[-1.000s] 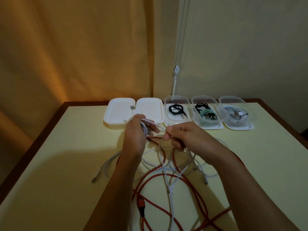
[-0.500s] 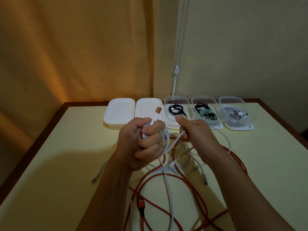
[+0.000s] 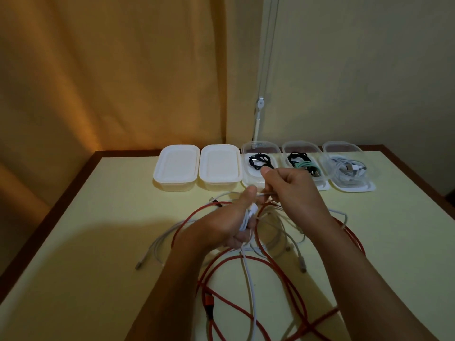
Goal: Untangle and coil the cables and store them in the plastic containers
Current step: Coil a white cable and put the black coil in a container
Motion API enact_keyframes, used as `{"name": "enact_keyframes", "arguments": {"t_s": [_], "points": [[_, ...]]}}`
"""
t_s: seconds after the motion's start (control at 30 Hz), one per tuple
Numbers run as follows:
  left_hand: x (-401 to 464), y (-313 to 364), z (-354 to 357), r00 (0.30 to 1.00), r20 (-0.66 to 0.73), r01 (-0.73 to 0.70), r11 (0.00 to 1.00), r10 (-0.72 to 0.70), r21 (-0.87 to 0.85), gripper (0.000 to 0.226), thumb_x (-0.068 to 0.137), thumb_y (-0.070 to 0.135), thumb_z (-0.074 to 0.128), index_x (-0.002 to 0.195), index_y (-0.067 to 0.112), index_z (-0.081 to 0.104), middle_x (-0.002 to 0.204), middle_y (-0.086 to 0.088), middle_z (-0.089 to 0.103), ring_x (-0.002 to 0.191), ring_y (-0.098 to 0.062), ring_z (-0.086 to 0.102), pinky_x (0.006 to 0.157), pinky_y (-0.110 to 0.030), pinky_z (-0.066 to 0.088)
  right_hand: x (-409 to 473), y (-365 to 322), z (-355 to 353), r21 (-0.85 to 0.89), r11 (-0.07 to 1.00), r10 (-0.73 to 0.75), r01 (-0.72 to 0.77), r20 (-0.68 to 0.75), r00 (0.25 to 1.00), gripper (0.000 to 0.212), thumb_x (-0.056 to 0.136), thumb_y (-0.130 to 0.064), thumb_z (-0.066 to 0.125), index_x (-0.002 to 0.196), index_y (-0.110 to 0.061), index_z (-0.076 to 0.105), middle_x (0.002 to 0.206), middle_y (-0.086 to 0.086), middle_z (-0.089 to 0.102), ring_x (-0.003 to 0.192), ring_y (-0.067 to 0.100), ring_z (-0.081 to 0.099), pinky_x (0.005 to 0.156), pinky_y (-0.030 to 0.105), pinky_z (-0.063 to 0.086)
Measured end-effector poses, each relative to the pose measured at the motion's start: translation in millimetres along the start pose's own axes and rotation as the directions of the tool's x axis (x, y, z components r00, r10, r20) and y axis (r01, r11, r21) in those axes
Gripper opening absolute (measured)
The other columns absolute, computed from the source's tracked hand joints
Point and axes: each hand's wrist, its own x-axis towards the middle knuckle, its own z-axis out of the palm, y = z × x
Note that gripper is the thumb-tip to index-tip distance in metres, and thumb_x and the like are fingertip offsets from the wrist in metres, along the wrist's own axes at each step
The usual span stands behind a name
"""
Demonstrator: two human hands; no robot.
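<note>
Nearest the camera, a red cable (image 3: 283, 274) lies in several wide loops across the table (image 3: 73, 279), its orange-and-black plug (image 3: 209, 306) flat near the front edge. One white cable (image 3: 248, 279) rises from these loops into the left hand (image 3: 227, 223). That hand's fingers are curled round a small bundle of white turns, thumb up and pressed against it. The right hand (image 3: 291, 193) sits just beyond and right of it, thumb and forefinger pinching a white strand that runs across to the left thumb; the other right fingers are curled under. More white cable, loose on the table, spreads both ways from the hands: a doubled run ends in a metal plug (image 3: 138, 265) to the left, and two more plugs (image 3: 302, 268) lie to the right. How many separate white cables make up this tangle cannot be told. Count of containers at the far edge: five, in one row, touching or nearly so. Two on the left (image 3: 176, 167) (image 3: 219, 167) have opaque white lids on. Three on the right are clear: one (image 3: 258, 163) holds a black coil, the next (image 3: 303, 164), partly behind the right hand, holds black and mint-green cable, the last (image 3: 349, 168) holds white cable. A dark wood rim (image 3: 61, 200) borders the table at left, back and right. Bare tabletop lies left of the tangle and right of the right forearm. Beyond hangs an orange curtain (image 3: 110, 70), with a pale wall (image 3: 369, 70) to its right.
</note>
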Motion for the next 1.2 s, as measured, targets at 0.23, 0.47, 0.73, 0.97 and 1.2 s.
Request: {"name": "enact_keyframes", "arguments": {"t_s": [0.23, 0.47, 0.73, 0.97, 1.2], "points": [[13.9, -9.7, -6.3, 0.740, -0.557, -0.285, 0.926, 0.376, 0.246, 0.055, 0.104, 0.048, 0.033, 0.069, 0.013, 0.057, 0.065, -0.015, 0.058, 0.055, -0.013, 0.051, 0.063, -0.033, 0.054, -2.0, -6.1, 10.2, 0.025, 0.998, 0.051, -0.056, 0.181, 0.982, 0.013, 0.100, -0.024, 0.060, 0.094, -0.014, 0.067, 0.077, 0.006, 0.076, 0.067, 0.029, 0.069, 0.067, 0.042, 0.055], [19.6, -2.3, -4.2, 0.549, -0.763, -0.512, 0.859, 0.340, 0.015, 0.031, 0.105, 0.026, 0.042, 0.082, 0.014, 0.059, 0.073, 0.001, 0.062, 0.070, -0.005, 0.062, 0.068, -0.018, 0.046, -3.0, -2.1, 10.4, -0.142, 0.989, 0.077, -0.031, 0.331, 0.941, 0.019, 0.101, -0.030, 0.057, 0.094, -0.018, 0.069, 0.068, 0.000, 0.071, 0.066, 0.013, 0.063, 0.080, 0.044, 0.055], [-4.9, 14.8, -7.8, 0.652, -0.619, -0.758, 0.348, 0.438, -0.551, 0.038, 0.107, 0.026, 0.026, 0.078, 0.012, 0.046, 0.059, -0.004, 0.055, 0.056, -0.017, 0.055, 0.061, -0.030, 0.052, -7.6, 6.5, 8.2, -0.292, 0.956, 0.156, -0.016, 0.464, 0.872, 0.045, 0.100, -0.046, 0.052, 0.079, -0.010, 0.070, 0.080, 0.007, 0.074, 0.086, 0.033, 0.069, 0.092, 0.054, 0.052], [-15.4, 5.2, -15.1, 0.717, -0.144, -0.522, 0.388, 0.682, -0.760, 0.037, 0.097, 0.023, 0.034, 0.060, 0.020, 0.041, 0.040, 0.008, 0.034, 0.028, -0.008, 0.031, 0.034, -0.023, 0.021, 0.0, 14.7, 6.5, -0.267, 0.964, 0.087, 0.017, 0.373, 0.924, 0.027, 0.098, -0.036, 0.060, 0.083, -0.019, 0.074, 0.081, 0.003, 0.073, 0.080, 0.022, 0.067, 0.085, 0.048, 0.053], [-13.0, -1.7, -16.5, 0.645, 0.606, -0.059, 0.821, 0.465, -0.568, 0.033, 0.093, 0.029, 0.045, 0.065, 0.018, 0.032, 0.047, 0.004, 0.029, 0.030, -0.011, 0.027, 0.032, -0.020, 0.016, 6.0, 14.2, -1.0, -0.216, 0.976, 0.011, 0.031, 0.192, 0.981, 0.034, 0.095, -0.033, 0.067, 0.064, -0.018, 0.069, 0.062, 0.002, 0.067, 0.061, 0.016, 0.060, 0.067, 0.037, 0.050]]}}
